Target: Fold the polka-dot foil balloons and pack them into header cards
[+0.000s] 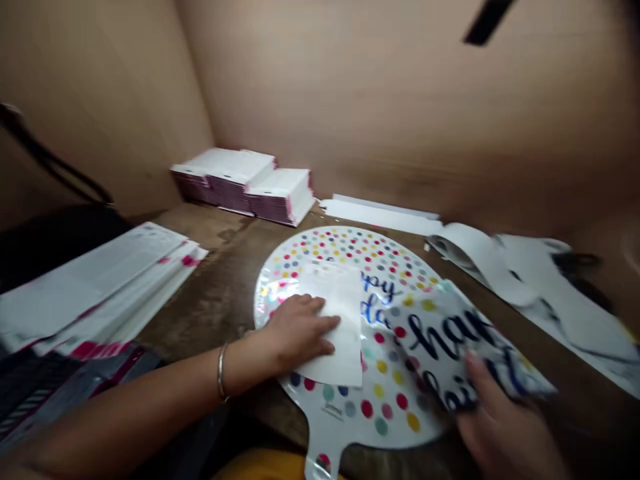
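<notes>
A flat foil balloon (380, 400) with coloured dots and dark lettering lies in front of me, its neck pointing toward me. On its left half rests a white card (345, 347). My left hand (300, 333), with a bangle at the wrist, presses flat on this card, fingers spread. My right hand (500, 413), blurred, grips a raised flap of printed foil on the balloon's right side, thumb on top and the other fingers mostly hidden underneath. The flap leans over the balloon and shows large dark lettering.
Stacks of white cards with pink edges (235, 173) stand at the back by the cardboard-coloured wall (375, 87). More white packets (90, 287) lie at the left. White paper strips (380, 213) and a curled white sheet (500, 267) lie behind and to the right on the brown surface (200, 293).
</notes>
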`<state>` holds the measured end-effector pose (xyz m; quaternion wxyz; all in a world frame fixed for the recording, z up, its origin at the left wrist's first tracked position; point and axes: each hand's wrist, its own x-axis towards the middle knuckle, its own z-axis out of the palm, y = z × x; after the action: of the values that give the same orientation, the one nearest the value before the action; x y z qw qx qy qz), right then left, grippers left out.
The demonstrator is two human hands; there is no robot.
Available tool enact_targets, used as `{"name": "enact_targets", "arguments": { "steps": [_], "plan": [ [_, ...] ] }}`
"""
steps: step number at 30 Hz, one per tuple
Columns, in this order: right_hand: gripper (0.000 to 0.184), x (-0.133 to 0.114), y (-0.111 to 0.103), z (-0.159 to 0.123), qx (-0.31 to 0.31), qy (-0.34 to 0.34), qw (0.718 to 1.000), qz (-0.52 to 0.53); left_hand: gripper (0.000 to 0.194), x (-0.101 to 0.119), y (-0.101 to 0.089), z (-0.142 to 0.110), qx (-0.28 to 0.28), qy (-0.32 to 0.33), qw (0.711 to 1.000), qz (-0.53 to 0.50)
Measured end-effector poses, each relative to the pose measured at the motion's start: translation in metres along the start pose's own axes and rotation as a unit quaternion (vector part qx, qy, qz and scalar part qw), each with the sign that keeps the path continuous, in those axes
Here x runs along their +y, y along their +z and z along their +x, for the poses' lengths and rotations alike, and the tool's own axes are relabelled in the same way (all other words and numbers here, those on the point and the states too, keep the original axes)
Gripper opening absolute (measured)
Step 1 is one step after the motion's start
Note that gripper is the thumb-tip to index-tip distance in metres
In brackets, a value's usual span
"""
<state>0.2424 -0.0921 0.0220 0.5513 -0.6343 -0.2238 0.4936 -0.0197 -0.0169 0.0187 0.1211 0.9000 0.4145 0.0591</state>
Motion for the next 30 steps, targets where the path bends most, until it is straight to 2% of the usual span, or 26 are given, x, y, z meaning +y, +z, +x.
{"name": "enact_targets", "arguments": {
  "steps": [3,5,7,11,13,15,19,21,27,30],
  "plan": [
    [0.053,-0.006,0.002,0.008,0.108,-0.065,0.991,0.050,0.049,0.013,-0.007,0.008,-0.037,-0.071,0.997,-0.004],
    [0.054,-0.011,0.002,0.012,0.122,-0.072,0.987,0.069,0.053,0.015,-0.015,0.008,-0.093,-0.067,0.992,-0.044],
    [0.053,-0.014,0.002,0.014,0.124,-0.042,0.988,0.084,0.070,0.008,-0.020,0.009,-0.115,-0.040,0.991,-0.060],
    [0.056,-0.014,0.004,0.012,0.061,0.050,0.990,0.119,0.104,-0.014,-0.012,0.024,-0.076,0.052,0.996,-0.013],
    [0.056,-0.015,0.007,0.011,0.032,0.079,0.989,0.120,0.111,-0.020,-0.001,0.033,-0.086,0.102,0.991,-0.022],
    [0.054,-0.017,0.010,0.011,0.014,0.106,0.989,0.106,0.111,-0.022,0.009,0.039,-0.088,0.125,0.987,-0.043],
    [0.053,-0.016,0.021,0.006,-0.055,0.177,0.980,0.067,0.112,-0.019,0.023,0.038,-0.044,0.107,0.990,-0.075],
    [0.052,-0.013,0.031,0.001,-0.089,0.191,0.976,0.060,0.117,-0.017,0.025,0.035,-0.035,0.099,0.992,-0.077],
    [0.049,-0.004,0.060,-0.008,-0.108,0.178,0.975,0.081,0.130,-0.020,0.027,0.029,-0.073,0.079,0.990,-0.093],
    [0.045,-0.001,0.067,-0.002,-0.142,0.172,0.974,0.049,0.130,-0.025,0.036,0.027,-0.029,0.053,0.991,-0.121]
  ]
}}
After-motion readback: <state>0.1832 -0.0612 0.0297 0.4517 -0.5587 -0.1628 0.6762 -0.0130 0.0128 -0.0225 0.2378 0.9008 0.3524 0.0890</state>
